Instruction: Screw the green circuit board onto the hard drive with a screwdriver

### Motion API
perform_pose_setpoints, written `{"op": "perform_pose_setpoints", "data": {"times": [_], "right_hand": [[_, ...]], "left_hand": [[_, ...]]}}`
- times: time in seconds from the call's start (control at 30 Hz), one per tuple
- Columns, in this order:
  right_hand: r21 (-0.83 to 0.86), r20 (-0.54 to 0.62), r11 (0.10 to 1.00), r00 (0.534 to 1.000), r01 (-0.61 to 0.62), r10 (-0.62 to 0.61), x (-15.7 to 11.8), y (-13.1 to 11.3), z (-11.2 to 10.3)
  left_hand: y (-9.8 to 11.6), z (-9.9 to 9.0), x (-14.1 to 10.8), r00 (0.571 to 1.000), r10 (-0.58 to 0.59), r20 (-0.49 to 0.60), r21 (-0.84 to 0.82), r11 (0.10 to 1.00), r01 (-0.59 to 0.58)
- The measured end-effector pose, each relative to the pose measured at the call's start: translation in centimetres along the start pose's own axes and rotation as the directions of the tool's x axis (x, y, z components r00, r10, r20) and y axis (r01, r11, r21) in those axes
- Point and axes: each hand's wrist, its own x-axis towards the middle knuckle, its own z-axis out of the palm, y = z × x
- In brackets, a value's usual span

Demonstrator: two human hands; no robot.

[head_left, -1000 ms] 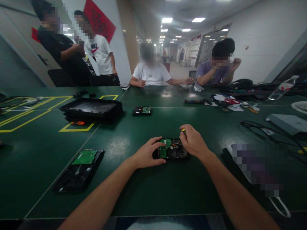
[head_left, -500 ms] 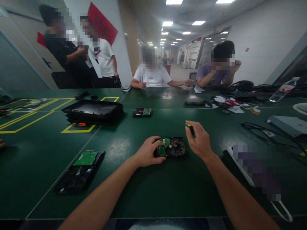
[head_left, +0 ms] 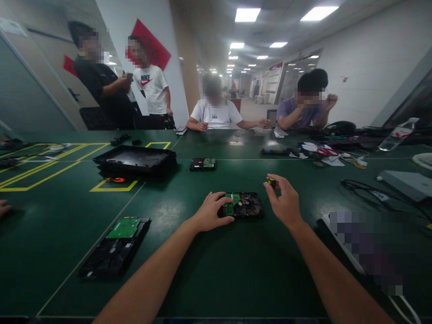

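A black hard drive (head_left: 252,206) with a green circuit board lies flat on the table in front of me. My left hand (head_left: 213,211) grips its left end, thumb along the near edge and fingers over the board. Just right of and above the drive, my right hand (head_left: 282,198) pinches a small yellow-and-black screwdriver (head_left: 271,182) by its handle; its shaft is hardly visible. The tool is apart from the drive. To the left lies a larger hard drive (head_left: 114,247), its green board facing up. A smaller hard drive (head_left: 202,164) sits farther back.
Stacked black trays (head_left: 135,157) stand at back left, an orange-handled tool (head_left: 116,180) before them. At right are a phone-like slab (head_left: 361,252), black cables (head_left: 361,191), a grey box (head_left: 405,184) and a water bottle (head_left: 398,135). Two people sit opposite; two stand behind.
My view has tilted up slightly. The right hand with the screwdriver has shifted a little to the right, while my left hand keeps its hold on the hard drive.
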Motion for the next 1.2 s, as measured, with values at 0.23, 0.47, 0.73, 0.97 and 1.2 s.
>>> {"op": "perform_pose_setpoints", "data": {"times": [0.23, 0.47, 0.73, 0.97, 1.2], "right_hand": [[-0.043, 0.195, 0.998, 0.979, -0.043, 0.050, 1.3, -0.2, -0.1], [0.018, 0.037, 1.000, 0.999, 0.007, -0.008, 5.9, -1.5, 0.9], [0.320, 0.012, 0.944, 0.997, -0.078, 0.078, 2.6, -1.0, 4.3], [0.491, 0.042, 0.867, 0.996, -0.087, 0.076, 0.9, -1.1, 3.7], [0.453, 0.068, 0.887, 0.995, -0.094, 0.071, 0.3, -1.6, 3.6]], "left_hand": [[-0.4, 0.0, -0.1, 0.999, 0.051, 0.004, -0.007, 0.999, -0.051], [-0.5, 0.3, 0.5, 0.995, 0.094, -0.022, -0.016, 0.995, -0.095], [-0.1, 0.6, 0.6, 0.993, 0.119, -0.022, -0.003, 0.993, -0.119], [0.1, 0.9, 0.1, 0.996, 0.090, -0.014, -0.024, 0.996, -0.090], [0.4, 0.6, -0.2, 0.997, 0.073, -0.002, -0.045, 0.996, -0.073]]}}
